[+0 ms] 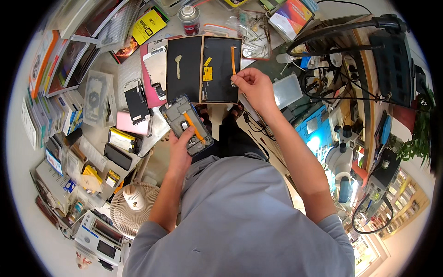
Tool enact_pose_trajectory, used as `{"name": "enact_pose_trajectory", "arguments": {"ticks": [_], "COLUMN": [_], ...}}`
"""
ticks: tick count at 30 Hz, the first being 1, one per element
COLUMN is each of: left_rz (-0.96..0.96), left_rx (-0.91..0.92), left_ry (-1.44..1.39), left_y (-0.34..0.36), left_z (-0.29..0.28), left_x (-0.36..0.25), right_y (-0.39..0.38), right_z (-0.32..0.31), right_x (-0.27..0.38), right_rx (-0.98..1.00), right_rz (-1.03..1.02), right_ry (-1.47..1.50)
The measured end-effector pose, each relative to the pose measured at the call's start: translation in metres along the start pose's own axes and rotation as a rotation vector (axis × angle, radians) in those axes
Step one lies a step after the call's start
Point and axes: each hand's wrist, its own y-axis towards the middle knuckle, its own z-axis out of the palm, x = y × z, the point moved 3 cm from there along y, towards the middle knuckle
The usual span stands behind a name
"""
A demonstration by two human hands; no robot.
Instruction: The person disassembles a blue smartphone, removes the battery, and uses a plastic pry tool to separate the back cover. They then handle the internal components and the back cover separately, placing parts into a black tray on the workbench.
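My left hand (179,152) holds an opened phone body (176,119) at its lower side, with the thumb across it. An orange flex cable (194,127) runs along the grey inside of that phone. Beyond it lies a two-part black tray (184,88) with a tan rim. My right hand (256,89) is closed, thumb and forefinger pinching the lower end of another orange flex cable (233,59) over the tray's right part. Small yellow pieces (208,74) lie beside that cable. A beige strip (178,67) rests in the left part.
Phone parts, including a black-and-white screen assembly (136,102), cover the left bench. A spray can (189,19) stands behind the tray, near a clear box of screws and tools (256,42). Black cables (323,87) tangle at right by a blue work mat (313,125). A fan (134,203) stands lower left.
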Motion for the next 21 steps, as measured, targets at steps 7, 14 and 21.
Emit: {"name": "enact_pose_trajectory", "arguments": {"ticks": [7,14,21], "left_rz": [0.125,0.14,0.155], "left_rx": [-0.119,-0.08,-0.06], "left_ry": [0.018,-0.021,-0.031], "left_y": [0.002,-0.001,-0.006], "left_z": [-0.014,-0.014,-0.015], "left_x": [0.006,0.011,0.016], "right_y": [-0.018,-0.019,-0.024], "right_z": [0.001,0.001,0.002], "right_x": [0.007,0.001,-0.001], "right_rx": [-0.031,-0.003,0.022], "right_rz": [0.027,0.013,-0.009], "right_ry": [0.102,0.145,0.167]}}
